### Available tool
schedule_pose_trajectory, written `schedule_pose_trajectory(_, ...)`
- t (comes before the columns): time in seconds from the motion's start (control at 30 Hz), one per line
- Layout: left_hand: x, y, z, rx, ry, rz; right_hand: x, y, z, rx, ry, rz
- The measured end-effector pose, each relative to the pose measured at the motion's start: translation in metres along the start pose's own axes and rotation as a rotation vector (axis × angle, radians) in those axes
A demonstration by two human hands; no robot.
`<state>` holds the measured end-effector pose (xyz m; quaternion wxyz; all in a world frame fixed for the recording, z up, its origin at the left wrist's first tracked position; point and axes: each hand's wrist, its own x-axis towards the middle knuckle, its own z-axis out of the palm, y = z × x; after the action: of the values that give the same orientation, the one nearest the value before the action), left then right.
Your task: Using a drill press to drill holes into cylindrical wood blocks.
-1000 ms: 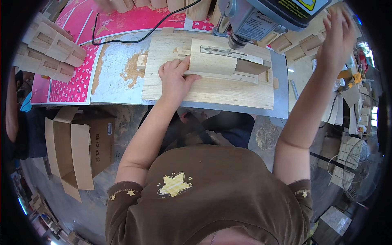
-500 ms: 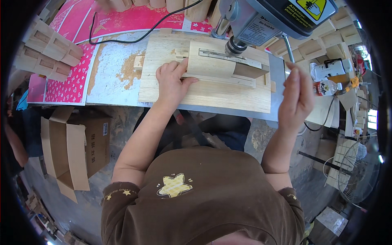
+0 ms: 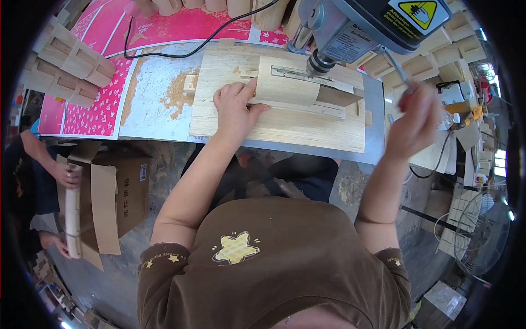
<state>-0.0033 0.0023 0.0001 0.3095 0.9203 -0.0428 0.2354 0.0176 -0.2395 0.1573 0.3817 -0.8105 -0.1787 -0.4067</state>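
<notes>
A pale wooden block [image 3: 287, 86] with a rounded face and a long slot along its top lies on a flat wooden board [image 3: 219, 123]. My left hand [image 3: 236, 107] grips the block's left end, thumb along its near lower edge. Above the slot hangs the chuck [image 3: 318, 64] of a grey drill press [image 3: 350, 41]; whether a bit touches the wood is hidden. At the right, my right hand [image 3: 419, 120], smeared by motion, is closed at the end of the drill press's metal lever [image 3: 395, 64].
Slotted wooden pieces [image 3: 82, 60] stand stacked at the left, by sawdust [image 3: 178, 98]. A black cable [image 3: 203, 46] crosses the back. A co-worker's hands [image 3: 63, 175] hold a long wooden piece [image 3: 73, 214] beside an open cardboard box [image 3: 129, 192]. A fan [image 3: 482, 230] stands at the right.
My right hand has moved right and up to the lever, which has swung outward. My left hand stays on the block. A co-worker's hands have come in with a wooden piece at the left.
</notes>
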Motion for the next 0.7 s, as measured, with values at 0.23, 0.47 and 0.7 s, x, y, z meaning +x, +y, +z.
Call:
schedule_pose_trajectory(0.23,0.008,0.025,0.025,-0.029,-0.005,0.078,0.153,0.048,0.029,-0.153,-0.191,-0.131)
schedule_pose_trajectory(0.47,0.006,0.025,0.025,-0.067,-0.050,0.055,0.076,-0.015,-0.009,-0.089,-0.056,0.038)
schedule_pose_trajectory(0.7,0.008,0.026,0.025,-0.063,-0.031,0.071,-0.031,0.006,0.015,0.146,0.057,0.028)
